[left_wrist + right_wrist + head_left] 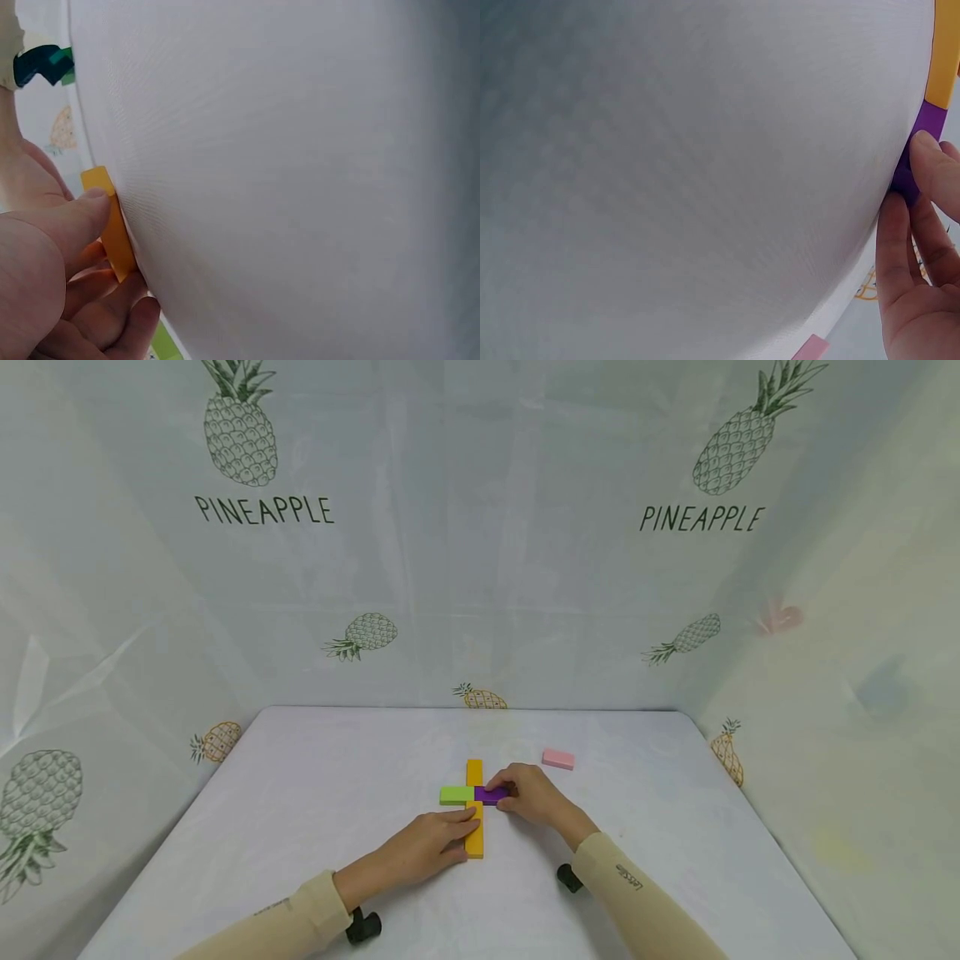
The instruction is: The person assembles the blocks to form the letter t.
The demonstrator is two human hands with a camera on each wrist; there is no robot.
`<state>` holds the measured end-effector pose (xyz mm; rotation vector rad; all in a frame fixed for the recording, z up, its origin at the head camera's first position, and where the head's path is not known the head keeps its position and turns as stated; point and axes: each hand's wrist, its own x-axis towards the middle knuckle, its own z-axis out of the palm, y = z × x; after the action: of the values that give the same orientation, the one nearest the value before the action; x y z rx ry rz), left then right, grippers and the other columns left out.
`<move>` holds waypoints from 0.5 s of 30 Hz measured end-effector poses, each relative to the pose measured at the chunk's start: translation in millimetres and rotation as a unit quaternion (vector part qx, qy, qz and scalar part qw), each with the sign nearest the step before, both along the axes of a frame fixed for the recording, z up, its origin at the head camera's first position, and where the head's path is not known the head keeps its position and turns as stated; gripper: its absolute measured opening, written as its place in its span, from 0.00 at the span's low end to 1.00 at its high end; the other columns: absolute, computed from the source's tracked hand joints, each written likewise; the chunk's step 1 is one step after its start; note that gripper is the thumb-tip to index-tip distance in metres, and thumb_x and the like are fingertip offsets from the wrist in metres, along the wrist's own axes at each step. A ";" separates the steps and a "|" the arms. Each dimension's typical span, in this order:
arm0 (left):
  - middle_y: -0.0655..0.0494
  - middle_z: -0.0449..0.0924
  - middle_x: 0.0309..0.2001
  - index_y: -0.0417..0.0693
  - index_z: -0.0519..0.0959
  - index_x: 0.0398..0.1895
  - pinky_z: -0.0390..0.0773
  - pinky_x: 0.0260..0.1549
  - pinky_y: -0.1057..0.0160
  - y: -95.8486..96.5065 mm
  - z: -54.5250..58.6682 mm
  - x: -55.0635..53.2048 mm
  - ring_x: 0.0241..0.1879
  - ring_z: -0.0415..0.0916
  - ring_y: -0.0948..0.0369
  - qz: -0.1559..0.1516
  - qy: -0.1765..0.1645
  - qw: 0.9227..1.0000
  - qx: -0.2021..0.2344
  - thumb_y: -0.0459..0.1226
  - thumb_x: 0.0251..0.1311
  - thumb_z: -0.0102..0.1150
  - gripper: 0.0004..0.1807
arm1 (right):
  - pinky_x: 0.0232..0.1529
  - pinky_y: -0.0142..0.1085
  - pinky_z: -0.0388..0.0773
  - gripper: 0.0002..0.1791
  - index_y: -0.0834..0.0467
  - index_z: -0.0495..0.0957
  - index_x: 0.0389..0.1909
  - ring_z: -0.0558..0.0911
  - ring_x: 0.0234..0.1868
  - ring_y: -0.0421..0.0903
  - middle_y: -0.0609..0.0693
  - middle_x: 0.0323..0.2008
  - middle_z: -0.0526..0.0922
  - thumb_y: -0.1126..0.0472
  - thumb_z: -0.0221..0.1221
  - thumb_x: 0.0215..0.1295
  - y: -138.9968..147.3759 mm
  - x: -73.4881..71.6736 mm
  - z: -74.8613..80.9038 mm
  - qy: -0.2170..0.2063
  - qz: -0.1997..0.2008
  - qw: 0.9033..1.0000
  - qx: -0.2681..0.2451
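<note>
Coloured blocks in a cross on a white-covered table, two of them pinched by the hands.

The left hand pinches the near orange block between thumb and fingers; the right hand likewise pinches the purple block. Only the head view gives the whole layout: lime-green block left of the purple one, far orange block beyond, pink block apart at far right. The left wrist view alone exposes the thumb lying on the near orange block; the right wrist view, the purple block's end against an orange one. Both orange long axes point away from the person; the purple and lime-green axes run left to right.
</note>
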<state>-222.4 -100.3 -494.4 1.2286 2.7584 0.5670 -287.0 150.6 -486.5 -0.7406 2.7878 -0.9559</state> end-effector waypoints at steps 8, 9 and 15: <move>0.48 0.72 0.75 0.42 0.76 0.73 0.77 0.67 0.55 0.0 1.5 -2.7 0.73 0.73 0.54 0.001 -0.001 1.000 -0.003 0.43 0.73 0.67 0.29 | 0.52 0.40 0.83 0.13 0.52 0.90 0.51 0.79 0.43 0.43 0.47 0.47 0.87 0.66 0.72 0.67 0.1 -1.3 0.8 0.004 0.003 1.000 0.007; 0.49 0.72 0.75 0.42 0.77 0.72 0.77 0.67 0.55 0.0 2.4 -3.1 0.73 0.73 0.54 0.002 -0.001 1.000 -0.005 0.43 0.73 0.67 0.29 | 0.52 0.40 0.83 0.13 0.52 0.90 0.51 0.78 0.43 0.43 0.47 0.47 0.87 0.66 0.71 0.67 0.1 -1.4 1.1 0.002 0.002 1.000 0.006; 0.51 0.76 0.72 0.45 0.80 0.70 0.77 0.67 0.53 -0.8 6.7 -7.7 0.72 0.74 0.56 0.000 -0.005 1.000 -0.018 0.46 0.70 0.70 0.29 | 0.53 0.43 0.83 0.13 0.53 0.89 0.51 0.78 0.43 0.44 0.48 0.46 0.87 0.67 0.71 0.67 -0.7 -1.6 0.4 -0.005 0.002 1.000 0.003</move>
<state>-230.2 -101.2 -487.7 1.2149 2.7479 0.5185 -288.6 149.9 -486.1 -0.7379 2.7777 -0.9487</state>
